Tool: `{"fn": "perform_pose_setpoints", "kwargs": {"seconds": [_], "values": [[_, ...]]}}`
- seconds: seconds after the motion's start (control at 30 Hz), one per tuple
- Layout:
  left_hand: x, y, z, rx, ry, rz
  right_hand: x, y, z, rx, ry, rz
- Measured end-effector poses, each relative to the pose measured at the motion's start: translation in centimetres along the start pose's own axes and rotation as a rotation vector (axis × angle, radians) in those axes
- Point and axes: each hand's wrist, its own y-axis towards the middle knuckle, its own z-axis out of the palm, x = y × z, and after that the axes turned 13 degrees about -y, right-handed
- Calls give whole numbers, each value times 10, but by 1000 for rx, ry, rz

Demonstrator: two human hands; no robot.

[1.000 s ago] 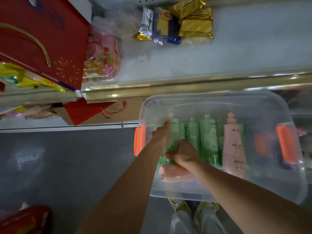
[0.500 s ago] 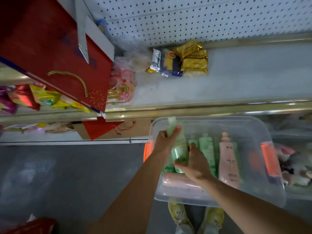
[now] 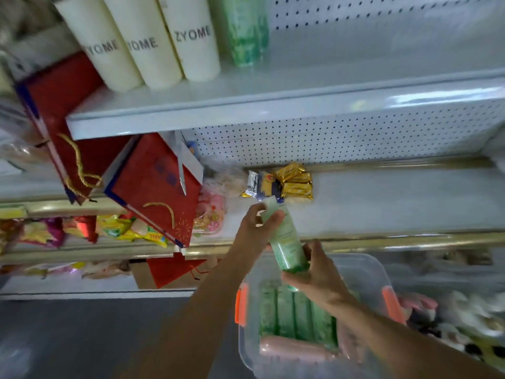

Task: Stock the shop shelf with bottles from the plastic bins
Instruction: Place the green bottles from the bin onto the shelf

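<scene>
A green bottle (image 3: pixel 287 239) is held up above the clear plastic bin (image 3: pixel 369 266), in front of the lower shelf. My left hand (image 3: pixel 252 233) grips its neck and cap end. My right hand (image 3: pixel 318 272) holds its base from below. Inside the bin lie several more green bottles (image 3: pixel 295 313) side by side and a pink bottle (image 3: pixel 295 348) across the near end. On the upper shelf (image 3: pixel 300 88) stand three cream ZYOME bottles (image 3: pixel 153 42) and green bottles (image 3: pixel 243 31) to their right.
Red gift bags (image 3: pixel 155 187) with gold cord handles hang at the left. Gold and blue packets (image 3: pixel 284 183) lie at the back of the lower shelf, pink packaged goods (image 3: pixel 209 217) beside them. The bin has orange latches (image 3: pixel 241 303). Snack packs (image 3: pixel 82 231) fill the left shelf.
Both hands have lifted the green bottle out of the bin and raised it in front of the lower shelf. The view has tilted upward, revealing the upper shelf.
</scene>
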Motion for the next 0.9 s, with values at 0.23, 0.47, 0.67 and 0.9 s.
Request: {"fn": "perform_pose_setpoints", "kwargs": {"seconds": [0.23, 0.47, 0.67, 0.9], "values": [[-93, -18, 18, 110, -12, 151, 41, -7, -62, -68, 93, -101], [-166, -40, 42, 155, 25, 324, 72, -10, -123, -107, 181, -238], [-227, -50, 59, 159, 60, 487, 102, 0, -176, -167, 184, -369], [-290, -44, 72, 111, 100, 632, 144, 27, -219, -268, 173, -468]]}}
